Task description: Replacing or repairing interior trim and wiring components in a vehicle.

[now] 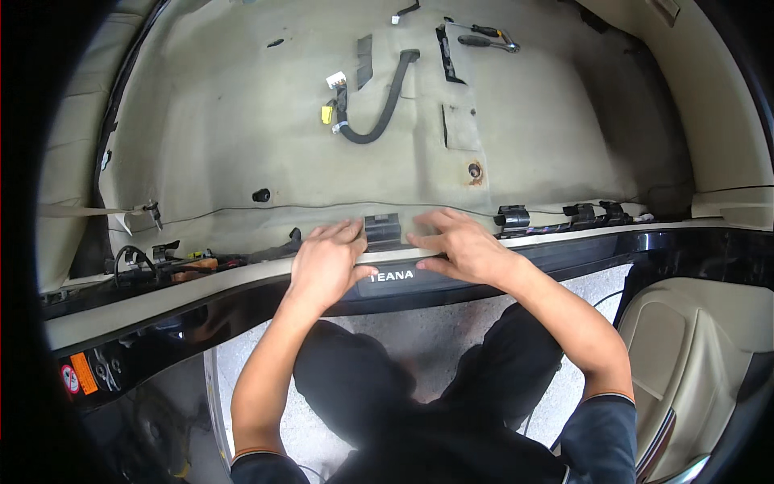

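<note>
My left hand [326, 262] rests over the pale sill trim [536, 239] just left of a black plastic clip [381, 230], fingers slightly bent toward it and thumb apart on the outer side. Right of that clip, my right hand [455, 248] lies with fingers spread across the trim edge and thumb low near the dark sill plate [391, 286]. Neither hand visibly lifts anything. More black clips [513, 219] sit along the inner edge to the right, and wiring [210, 263] runs along it to the left.
Beige car floor carpet [242, 121] spreads beyond the sill, carrying a sleeved harness [367, 137] with white and yellow connectors, plus hand tools [489, 44]. A seat [76, 145] borders the left, and an open door panel [677, 363] stands at lower right. My dark-clothed legs are below.
</note>
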Demonstrator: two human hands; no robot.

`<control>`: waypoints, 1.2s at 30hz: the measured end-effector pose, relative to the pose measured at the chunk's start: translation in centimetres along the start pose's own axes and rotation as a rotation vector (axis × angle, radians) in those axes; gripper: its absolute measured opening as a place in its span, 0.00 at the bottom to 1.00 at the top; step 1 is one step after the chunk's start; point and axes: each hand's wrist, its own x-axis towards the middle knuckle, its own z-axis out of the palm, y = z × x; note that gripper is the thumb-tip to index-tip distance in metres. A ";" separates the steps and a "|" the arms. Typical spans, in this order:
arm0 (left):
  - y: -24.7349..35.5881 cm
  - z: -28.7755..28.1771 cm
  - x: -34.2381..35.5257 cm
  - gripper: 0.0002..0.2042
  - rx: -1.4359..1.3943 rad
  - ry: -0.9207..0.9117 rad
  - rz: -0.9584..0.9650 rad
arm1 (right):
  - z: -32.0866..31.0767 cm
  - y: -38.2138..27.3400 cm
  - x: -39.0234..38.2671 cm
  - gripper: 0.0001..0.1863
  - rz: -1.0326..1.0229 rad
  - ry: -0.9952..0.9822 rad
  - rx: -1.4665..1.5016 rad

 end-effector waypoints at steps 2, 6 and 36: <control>0.1 0.0 -0.3 0.26 0.018 0.038 0.017 | 0.4 0.0 0.0 0.26 -0.014 0.013 0.019; 0.2 0.1 0.0 0.23 -0.005 0.062 0.034 | -0.6 -0.2 0.5 0.24 0.040 -0.081 0.032; 13.6 4.3 12.0 0.46 -0.072 -0.069 0.224 | -7.2 10.1 -12.0 0.36 0.295 0.061 0.071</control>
